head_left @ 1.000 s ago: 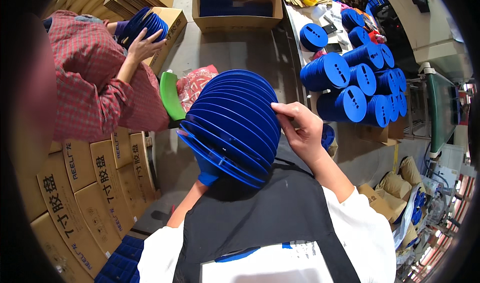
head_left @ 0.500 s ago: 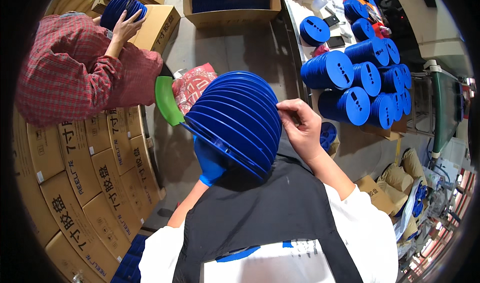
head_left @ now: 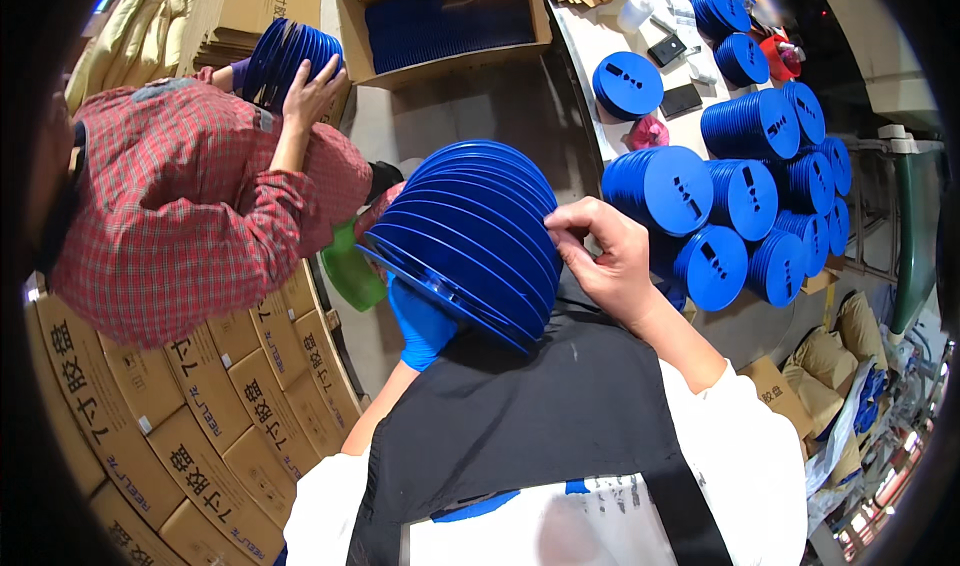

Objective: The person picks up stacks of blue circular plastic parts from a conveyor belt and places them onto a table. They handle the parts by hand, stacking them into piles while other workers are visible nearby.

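I hold a thick stack of round blue plastic discs (head_left: 470, 236) against my chest, fanned out toward the floor. My left hand (head_left: 420, 318), in a blue glove, supports the stack from below at its left side. My right hand (head_left: 600, 256), bare, pinches the rims at the stack's right edge. My black apron hangs just beneath the stack.
A person in a red checked shirt (head_left: 190, 196) at left holds another blue disc stack (head_left: 285, 56). Stacked cardboard boxes (head_left: 200, 406) fill the lower left. An open box of blue discs (head_left: 445, 21) sits ahead. Several blue disc stacks (head_left: 740, 196) lie on the table at right.
The view has shifted, so the disc stack and both hands sit a little lower in the picture. My right fingers have slid along the rims. The other person's raised stack has come further into view.
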Tool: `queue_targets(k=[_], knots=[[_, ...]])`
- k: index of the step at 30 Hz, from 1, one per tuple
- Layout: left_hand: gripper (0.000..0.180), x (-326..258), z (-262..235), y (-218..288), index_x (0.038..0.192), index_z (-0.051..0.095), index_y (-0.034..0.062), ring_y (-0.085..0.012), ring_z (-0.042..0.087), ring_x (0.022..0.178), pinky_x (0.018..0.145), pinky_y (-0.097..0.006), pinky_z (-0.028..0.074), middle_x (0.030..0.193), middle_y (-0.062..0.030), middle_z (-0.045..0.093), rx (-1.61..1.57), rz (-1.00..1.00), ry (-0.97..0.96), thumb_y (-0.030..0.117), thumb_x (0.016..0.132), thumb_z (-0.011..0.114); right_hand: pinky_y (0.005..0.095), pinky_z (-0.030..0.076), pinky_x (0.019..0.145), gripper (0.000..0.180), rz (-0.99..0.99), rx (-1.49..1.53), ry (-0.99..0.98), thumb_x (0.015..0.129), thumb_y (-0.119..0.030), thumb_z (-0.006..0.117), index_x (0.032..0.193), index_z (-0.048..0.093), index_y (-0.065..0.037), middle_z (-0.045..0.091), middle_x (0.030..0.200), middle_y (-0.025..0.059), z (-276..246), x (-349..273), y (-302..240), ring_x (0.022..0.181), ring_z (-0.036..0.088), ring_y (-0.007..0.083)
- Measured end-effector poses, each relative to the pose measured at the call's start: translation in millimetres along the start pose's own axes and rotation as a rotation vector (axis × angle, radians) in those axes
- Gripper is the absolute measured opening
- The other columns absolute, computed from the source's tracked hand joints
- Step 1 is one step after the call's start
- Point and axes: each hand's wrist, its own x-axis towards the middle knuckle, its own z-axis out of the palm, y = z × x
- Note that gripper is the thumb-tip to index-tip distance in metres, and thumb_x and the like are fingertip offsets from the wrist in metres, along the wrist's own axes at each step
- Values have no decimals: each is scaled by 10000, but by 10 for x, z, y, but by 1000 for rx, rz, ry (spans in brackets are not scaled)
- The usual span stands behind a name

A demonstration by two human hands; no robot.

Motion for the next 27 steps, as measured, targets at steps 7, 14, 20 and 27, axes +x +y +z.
queue_targets(k=[7,14,20,27], knots=[[245,482,459,-99,1241,537,158,-94,573,922,780,-265,509,1047,24,581,-63,-117,123,187,1041,398,254,503,620,172,62,-12,55,819,62,673,951,666,-49,679,857,86,-378,402,258,726,645,173],[338,768,774,-2,1340,480,13,-177,583,1069,921,-306,486,1235,-79,593,38,-17,98,47,1005,438,243,521,726,200,171,96,222,840,44,661,1015,679,-53,650,953,76,-421,454,423,838,643,149],[408,909,657,73,1313,499,4,-185,596,1056,915,-314,494,1215,-86,606,199,-46,80,-68,915,447,246,517,704,279,79,42,243,855,30,657,1111,674,-79,645,943,75,-408,475,261,798,630,136],[392,999,733,201,1304,505,8,-198,601,1060,925,-332,498,1215,-90,611,72,-136,49,-57,921,457,245,493,696,333,64,-100,187,848,70,639,1160,677,-39,660,931,103,-199,577,82,790,629,168]])
